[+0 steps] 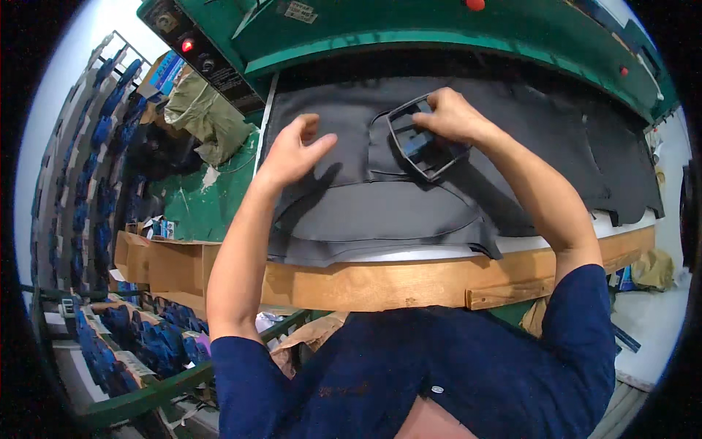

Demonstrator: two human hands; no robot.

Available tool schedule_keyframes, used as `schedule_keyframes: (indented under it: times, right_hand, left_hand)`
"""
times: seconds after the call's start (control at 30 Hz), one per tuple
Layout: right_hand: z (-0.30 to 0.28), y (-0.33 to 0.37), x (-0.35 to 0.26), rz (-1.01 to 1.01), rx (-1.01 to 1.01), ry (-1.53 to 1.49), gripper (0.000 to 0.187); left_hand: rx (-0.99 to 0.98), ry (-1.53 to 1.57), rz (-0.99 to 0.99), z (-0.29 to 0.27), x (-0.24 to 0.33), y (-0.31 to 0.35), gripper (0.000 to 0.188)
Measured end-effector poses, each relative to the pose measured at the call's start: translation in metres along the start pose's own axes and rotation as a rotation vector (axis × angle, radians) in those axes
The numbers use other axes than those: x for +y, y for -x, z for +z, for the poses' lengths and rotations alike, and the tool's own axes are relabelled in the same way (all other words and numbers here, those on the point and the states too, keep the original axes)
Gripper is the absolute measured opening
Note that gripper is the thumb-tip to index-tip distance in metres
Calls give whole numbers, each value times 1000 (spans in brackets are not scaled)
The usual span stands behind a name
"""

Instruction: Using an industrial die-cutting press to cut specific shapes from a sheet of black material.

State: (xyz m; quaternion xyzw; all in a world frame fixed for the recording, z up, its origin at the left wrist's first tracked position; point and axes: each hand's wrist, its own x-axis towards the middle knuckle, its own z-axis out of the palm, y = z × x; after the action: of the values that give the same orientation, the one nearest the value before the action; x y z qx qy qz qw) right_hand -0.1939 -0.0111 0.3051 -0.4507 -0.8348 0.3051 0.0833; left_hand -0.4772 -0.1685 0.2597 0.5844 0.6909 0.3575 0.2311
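Observation:
My right hand grips a dark metal cutting die, a rounded frame with cross bars inside, by its far edge. The die is tilted over a sheet of black leather-like material; whether its lower edge touches the sheet I cannot tell. Cut lines show in the sheet near the die, one a long curved outline. My left hand hovers above the sheet's left part, fingers loosely bent and thumb apart, with nothing in it. Its shadow falls on the material below.
A green press machine spans the far side, with a lit red lamp on its panel. A wooden board edges the table in front of me. At the left are an open cardboard box and racks of blue-edged dies.

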Motion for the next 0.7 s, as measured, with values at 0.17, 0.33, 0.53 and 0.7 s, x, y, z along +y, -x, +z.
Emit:
schedule_keyframes:
  times: [0.17,0.33,0.53,0.7]
  right_hand:
    - [-13,16,5,-62,-46,385,34]
    - [0,36,-2,-416,-319,579,54]
    - [-4,7,-14,-518,-302,834,40]
    - [4,-11,-93,-344,27,463,32]
  left_hand:
    - [148,-534,271,17,-50,30,53]
    - [254,-481,270,27,-56,37,49]
    - [460,-199,83,28,-75,28,35]
    - [477,-81,37,24,-73,28,31]
